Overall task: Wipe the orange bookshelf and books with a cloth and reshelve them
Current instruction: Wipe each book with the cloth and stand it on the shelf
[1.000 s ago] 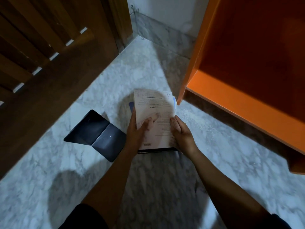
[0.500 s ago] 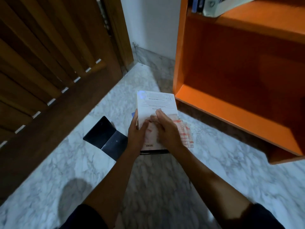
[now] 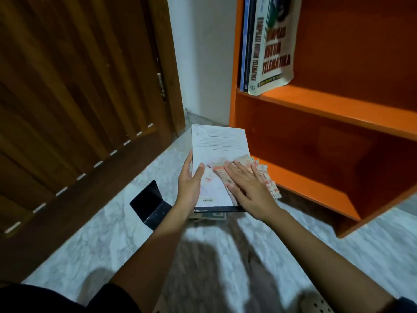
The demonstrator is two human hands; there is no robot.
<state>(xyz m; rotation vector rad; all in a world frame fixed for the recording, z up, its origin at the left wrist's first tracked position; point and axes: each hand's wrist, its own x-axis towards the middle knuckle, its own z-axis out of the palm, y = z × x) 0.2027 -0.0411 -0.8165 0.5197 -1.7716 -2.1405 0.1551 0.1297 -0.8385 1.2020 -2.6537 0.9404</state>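
Centre of frame, low over the marble floor [image 3: 90,242]: white-covered book [image 3: 217,145] held face-up, just left of the orange bookshelf [image 3: 327,109].

Left hand [image 3: 189,186] grips the book's left edge, thumb on the cover, fingers curled round underneath. Right hand [image 3: 248,188] lies flat, fingers spread, pressing a striped orange-and-white cloth [image 3: 269,186] onto the lower right of the cover. The cloth spills past the book's right edge.

Another book [image 3: 212,216] shows just beneath the near edge; whether the two touch, cannot tell.

Dark folder-like object [image 3: 149,202] open on the floor, left of the left wrist. Slatted wooden door [image 3: 79,98] fills the upper left.

Upper shelf, top of frame: a few books stand against the left wall, outermost a leaning "Hukum Telematika" volume [image 3: 274,48]. The compartment below it shows no books in view.

Step in hand, by my reading: wiping this book's cover. Upper half of the cover not under the cloth.

Next move likely calls for sweeping the cloth up across the cover while the left grip steadies it, then turning the book for the other faces before shelving.
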